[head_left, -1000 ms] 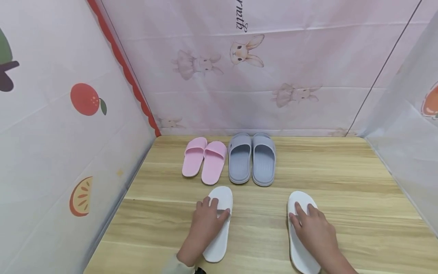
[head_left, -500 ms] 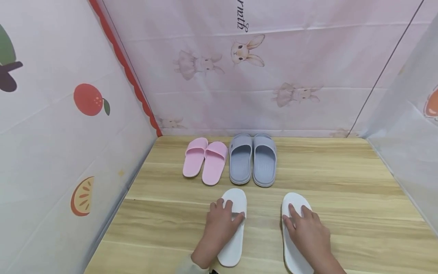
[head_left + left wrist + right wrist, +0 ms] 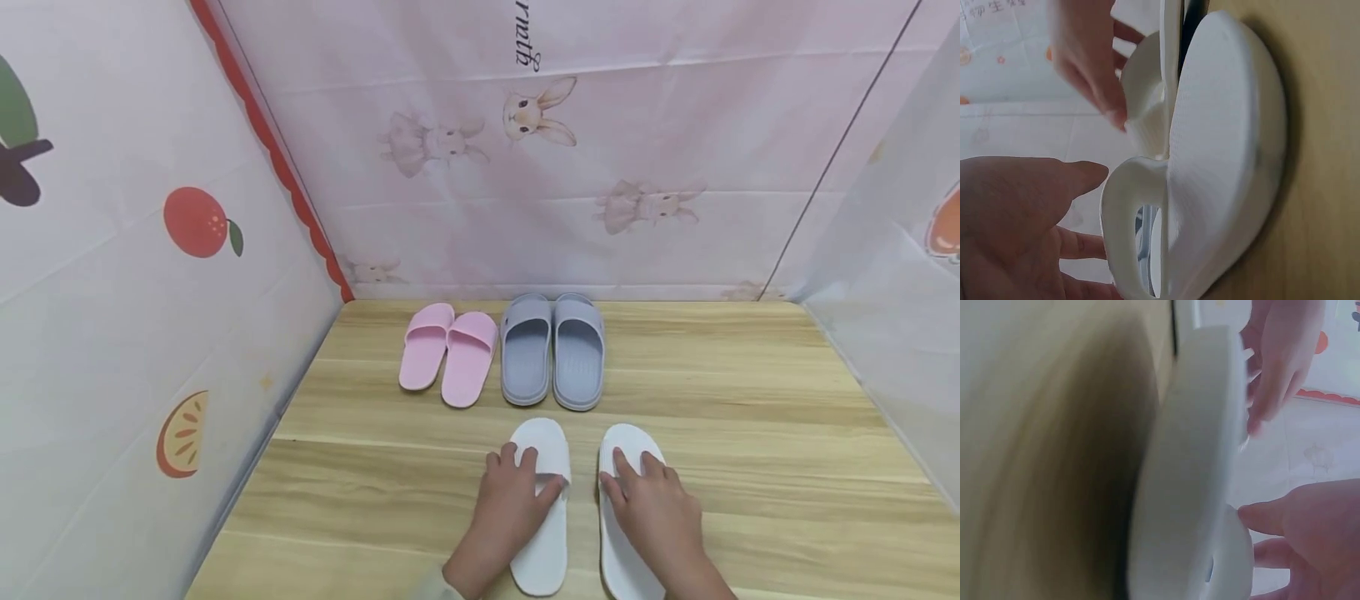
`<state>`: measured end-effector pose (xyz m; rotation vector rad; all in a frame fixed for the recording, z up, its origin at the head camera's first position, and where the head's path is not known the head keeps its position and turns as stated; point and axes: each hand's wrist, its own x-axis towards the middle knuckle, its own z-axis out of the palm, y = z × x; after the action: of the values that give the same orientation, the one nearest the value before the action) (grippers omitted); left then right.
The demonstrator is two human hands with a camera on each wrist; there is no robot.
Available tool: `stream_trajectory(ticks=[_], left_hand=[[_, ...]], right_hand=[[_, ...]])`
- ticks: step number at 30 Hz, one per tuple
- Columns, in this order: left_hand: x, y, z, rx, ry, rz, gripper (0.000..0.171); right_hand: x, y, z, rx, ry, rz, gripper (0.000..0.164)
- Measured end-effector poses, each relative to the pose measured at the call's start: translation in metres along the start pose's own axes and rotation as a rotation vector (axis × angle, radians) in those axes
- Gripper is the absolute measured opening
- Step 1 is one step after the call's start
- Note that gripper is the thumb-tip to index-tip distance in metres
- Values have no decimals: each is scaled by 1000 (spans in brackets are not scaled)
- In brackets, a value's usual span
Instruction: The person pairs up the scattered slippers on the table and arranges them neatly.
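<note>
Two white slippers lie toes away from me in the head view, a small gap between them. My left hand (image 3: 510, 508) grips the strap of the left white slipper (image 3: 553, 546), thumb at its right side and fingers across its left. My right hand (image 3: 663, 521) holds the right white slipper (image 3: 618, 554) by its strap, thumb on the left, fingers over the top. In the left wrist view the left slipper's footbed (image 3: 1216, 125) faces the camera beside the wooden surface. The right wrist view shows the right slipper's thick side (image 3: 1179, 487) over a dark shadow.
Beyond the hands stand a pair of pink slippers (image 3: 467, 375) and, right beside them, grey slippers (image 3: 577, 367). All rest on a wooden board (image 3: 750, 400). A pink rabbit-print wall (image 3: 675, 125) closes the back, a fruit-print wall (image 3: 90, 275) the left, another panel (image 3: 900, 317) the right.
Both hands have slid the white slippers toward each other: the left one moved right by a large step, the right one moved left. The pink and grey slippers have stayed put.
</note>
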<state>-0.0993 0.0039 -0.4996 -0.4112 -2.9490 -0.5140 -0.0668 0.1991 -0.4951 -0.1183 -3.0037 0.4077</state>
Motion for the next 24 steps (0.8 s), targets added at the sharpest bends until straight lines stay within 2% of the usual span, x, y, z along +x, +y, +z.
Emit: stream_trajectory(ticks=[7,12,24], left_hand=[[-5,16,6,56,-48,95,56],[-5,18,9,72,-41,98,58],[-6,17,6,3,-87,108,62]], right_hand=[[-4,-9,7,41,122,-57,41],[-5,-10,7,44,186,-73,38],[-7,-10,2,56,102,-33,42]])
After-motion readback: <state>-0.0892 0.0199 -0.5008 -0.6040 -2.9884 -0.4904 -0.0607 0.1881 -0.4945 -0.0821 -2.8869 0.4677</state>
